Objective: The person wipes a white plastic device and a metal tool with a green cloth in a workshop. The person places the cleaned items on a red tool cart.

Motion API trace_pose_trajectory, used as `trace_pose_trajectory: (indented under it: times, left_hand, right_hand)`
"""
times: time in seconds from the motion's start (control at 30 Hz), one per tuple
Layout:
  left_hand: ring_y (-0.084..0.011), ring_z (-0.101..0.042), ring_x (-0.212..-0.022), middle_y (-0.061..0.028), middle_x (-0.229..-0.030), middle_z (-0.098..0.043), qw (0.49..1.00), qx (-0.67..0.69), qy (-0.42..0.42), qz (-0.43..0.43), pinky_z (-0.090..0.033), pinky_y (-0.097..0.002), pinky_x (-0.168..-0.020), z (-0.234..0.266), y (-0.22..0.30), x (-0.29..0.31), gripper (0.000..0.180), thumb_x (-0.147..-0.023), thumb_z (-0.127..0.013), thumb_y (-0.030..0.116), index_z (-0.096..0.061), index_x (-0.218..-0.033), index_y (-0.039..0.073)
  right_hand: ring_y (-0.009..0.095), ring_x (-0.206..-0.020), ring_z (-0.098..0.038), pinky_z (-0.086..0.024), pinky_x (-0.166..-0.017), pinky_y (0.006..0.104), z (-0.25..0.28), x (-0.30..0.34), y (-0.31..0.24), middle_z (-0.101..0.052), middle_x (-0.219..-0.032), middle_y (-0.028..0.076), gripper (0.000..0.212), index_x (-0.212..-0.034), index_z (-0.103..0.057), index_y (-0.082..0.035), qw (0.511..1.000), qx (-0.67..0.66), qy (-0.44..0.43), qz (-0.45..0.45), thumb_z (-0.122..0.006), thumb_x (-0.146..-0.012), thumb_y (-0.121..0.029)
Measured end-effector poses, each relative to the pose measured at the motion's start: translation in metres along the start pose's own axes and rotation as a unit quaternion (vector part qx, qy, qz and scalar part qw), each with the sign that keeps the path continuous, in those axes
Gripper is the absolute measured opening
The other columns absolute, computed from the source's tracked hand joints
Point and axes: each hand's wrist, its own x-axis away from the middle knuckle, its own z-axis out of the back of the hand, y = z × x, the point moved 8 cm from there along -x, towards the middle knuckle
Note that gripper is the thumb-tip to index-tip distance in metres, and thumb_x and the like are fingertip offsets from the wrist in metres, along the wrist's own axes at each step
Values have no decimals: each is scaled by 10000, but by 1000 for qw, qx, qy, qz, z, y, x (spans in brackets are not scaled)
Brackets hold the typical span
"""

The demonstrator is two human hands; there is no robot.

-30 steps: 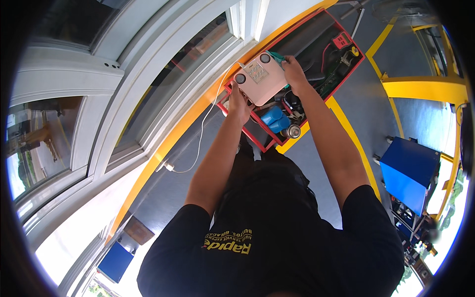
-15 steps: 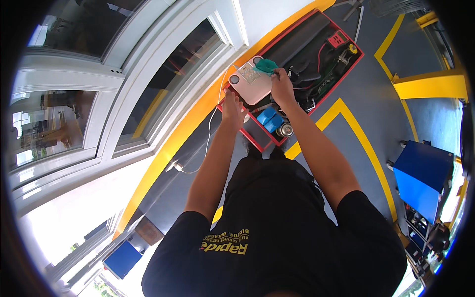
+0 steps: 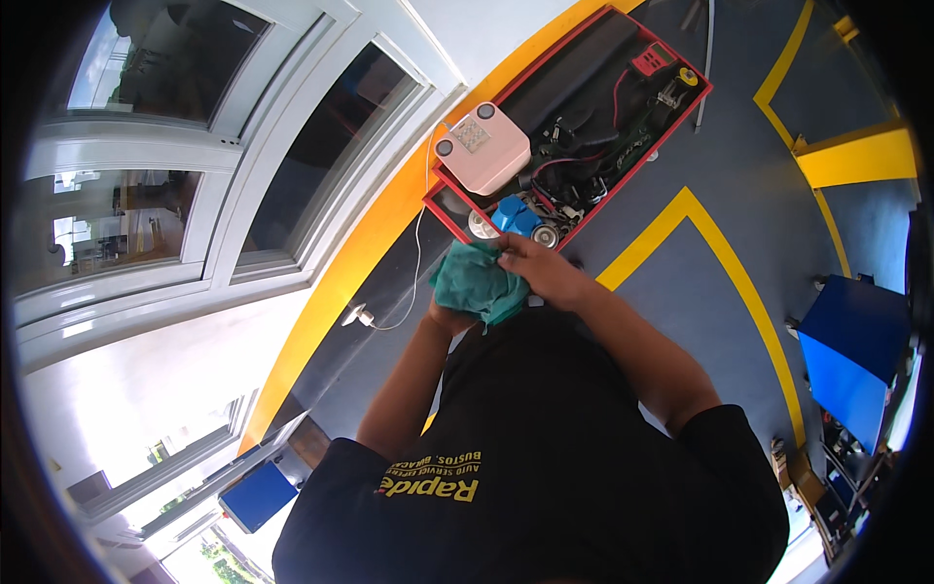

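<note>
A crumpled green cloth (image 3: 479,282) is bunched between my hands, just in front of my body. My right hand (image 3: 540,268) pinches its right edge between thumb and fingers. Beneath the cloth, my left hand (image 3: 449,317) supports it, with its fingers mostly covered. Beyond them, a pale pink box-shaped device (image 3: 501,161) with round feet and a label facing up rests across the left side of a red-rimmed tray (image 3: 642,154). A blue plastic piece (image 3: 516,216) and a round silver can (image 3: 545,237) sit at the tray's near end.
Black tools and cables, a red meter (image 3: 653,60) and a long dark case (image 3: 574,73) fill the tray. A white cord (image 3: 418,263) runs along the floor to a plug (image 3: 360,316). White-framed windows (image 3: 321,165) stand at left, and a blue cabinet (image 3: 846,360) stands at right.
Both hands have come back toward my body from the pink device and the tray. The green cloth, earlier in my right hand on the device, is now bunched between both hands.
</note>
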Motion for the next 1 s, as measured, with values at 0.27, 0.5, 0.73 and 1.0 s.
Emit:
trace_pose_trajectory:
  times: [0.27, 0.5, 0.73, 1.0]
  left_hand:
    - [-299, -548, -1354, -114, -1510, -528, 998, 40, 49, 9, -426, -493, -1149, -6, -32, 59, 630, -1023, -463, 537, -480, -1495, 120]
    - [-295, -565, -1336, -143, -1482, -545, 994, -70, 88, -9, -432, -474, -1148, -1, -8, 78, 650, -1029, -502, 521, -459, -1496, 71]
    - [-249, -677, -1088, -132, -1241, -671, 956, -255, 121, 76, -539, -402, -960, 42, 6, 107, 560, -1060, -504, 516, -605, -1301, 21]
    - [-217, -646, -1094, -100, -1147, -696, 925, -352, 141, 31, -504, -381, -959, 160, 65, 191, 630, -1067, -396, 596, -634, -1246, 41]
  right_hand:
    - [295, -1179, -642, -481, -1011, 391, -18, 23, 17, -665, -1258, 188, 365, -1315, -560, 17, 984, 173, 20, 30, -597, -1013, -185]
    - [250, -1189, -639, -481, -1026, 360, -30, 21, 21, -669, -1248, 184, 452, -1392, -538, 24, 986, 164, -16, 2, -635, -1004, -186]
    - [223, -1047, -668, -522, -919, 357, -99, -1, 45, -688, -1125, 148, 489, -1303, -570, 24, 955, 295, 2, -40, -739, -929, -242]
    - [190, -1007, -652, -521, -893, 336, -185, -37, 107, -667, -1064, 108, 404, -1232, -589, 14, 975, 186, 103, -70, -715, -881, -142]
